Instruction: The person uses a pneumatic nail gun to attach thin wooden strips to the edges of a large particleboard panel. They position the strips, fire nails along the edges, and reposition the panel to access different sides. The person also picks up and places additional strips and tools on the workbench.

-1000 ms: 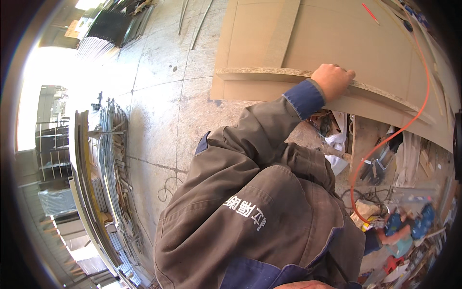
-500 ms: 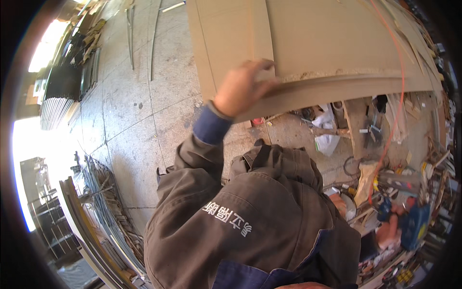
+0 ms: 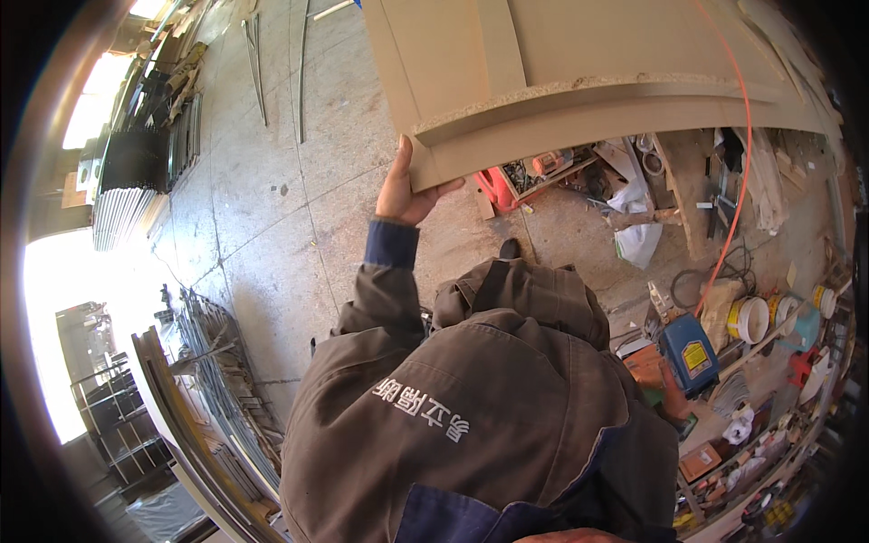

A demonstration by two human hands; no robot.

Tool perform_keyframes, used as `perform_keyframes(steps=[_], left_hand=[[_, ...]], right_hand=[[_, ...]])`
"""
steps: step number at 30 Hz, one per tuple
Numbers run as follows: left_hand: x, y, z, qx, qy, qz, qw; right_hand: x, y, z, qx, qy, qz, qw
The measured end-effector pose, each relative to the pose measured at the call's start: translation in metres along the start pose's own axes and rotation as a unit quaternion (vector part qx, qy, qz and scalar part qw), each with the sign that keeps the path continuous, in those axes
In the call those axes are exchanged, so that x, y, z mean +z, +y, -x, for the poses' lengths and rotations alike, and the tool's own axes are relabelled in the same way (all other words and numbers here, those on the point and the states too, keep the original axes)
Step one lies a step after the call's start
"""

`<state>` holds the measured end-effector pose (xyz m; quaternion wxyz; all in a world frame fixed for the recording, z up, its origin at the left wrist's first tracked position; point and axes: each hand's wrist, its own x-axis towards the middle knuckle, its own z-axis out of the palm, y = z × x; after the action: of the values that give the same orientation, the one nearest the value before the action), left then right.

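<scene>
My left hand (image 3: 407, 188) grips the near left corner of a tan wooden panel (image 3: 507, 149), thumb up its end and fingers beneath. A raised strip with a rough chipboard edge (image 3: 579, 93) runs along this panel. My right hand (image 3: 666, 389), low at my right side and partly hidden by my jacket, is closed on a blue nail gun (image 3: 692, 355) with a yellow label and a metal nose. Its grip is hard to see. An orange hose (image 3: 744, 181) runs from the far right down toward the tool.
Under the panel are a red-sided tool box (image 3: 493, 190) and a white plastic bag (image 3: 638, 240). Buckets (image 3: 749, 319) and cluttered tools fill the right side. Long metal strips (image 3: 302, 81) lie on the concrete floor (image 3: 262, 199); stacked profiles (image 3: 213, 362) stand at left.
My left hand has gone from above the panel's edge to holding its corner, and the panel's near edge sits farther up the view. The blue nail gun has moved left, closer to my body.
</scene>
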<state>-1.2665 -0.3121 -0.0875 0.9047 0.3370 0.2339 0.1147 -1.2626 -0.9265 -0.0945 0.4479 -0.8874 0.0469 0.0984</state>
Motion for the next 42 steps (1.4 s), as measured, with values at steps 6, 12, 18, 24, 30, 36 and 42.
perform_keyframes(steps=[6,12,18,24,30,36,42], left_hand=[[-0.027,-0.004,-0.019,0.021,-0.056,-0.009,0.998],[-0.025,-0.017,-0.031,0.026,0.009,-0.046,0.999],[-0.031,-0.013,-0.02,0.048,0.03,-0.049,0.997],[0.003,0.035,0.016,0.367,0.169,-0.479,0.779],[0.065,0.077,0.002,0.064,-0.212,-0.353,0.909],[0.158,0.028,-0.005,-0.334,-0.367,-0.058,0.866],[0.176,0.163,-0.099,-0.024,-0.372,0.08,0.924]], right_hand=[[-0.022,0.019,0.013,-0.007,0.037,-0.025,0.999],[-0.094,-0.04,0.031,-0.148,0.231,-0.053,0.96],[-0.195,-0.141,0.109,-0.326,0.079,-0.545,0.769],[-0.143,-0.188,0.186,-0.39,0.2,-0.512,0.739],[-0.036,-0.153,0.235,-0.277,0.351,-0.506,0.737],[0.06,-0.087,0.275,-0.11,0.4,-0.549,0.726],[0.093,-0.018,0.295,-0.051,0.355,-0.596,0.718]])
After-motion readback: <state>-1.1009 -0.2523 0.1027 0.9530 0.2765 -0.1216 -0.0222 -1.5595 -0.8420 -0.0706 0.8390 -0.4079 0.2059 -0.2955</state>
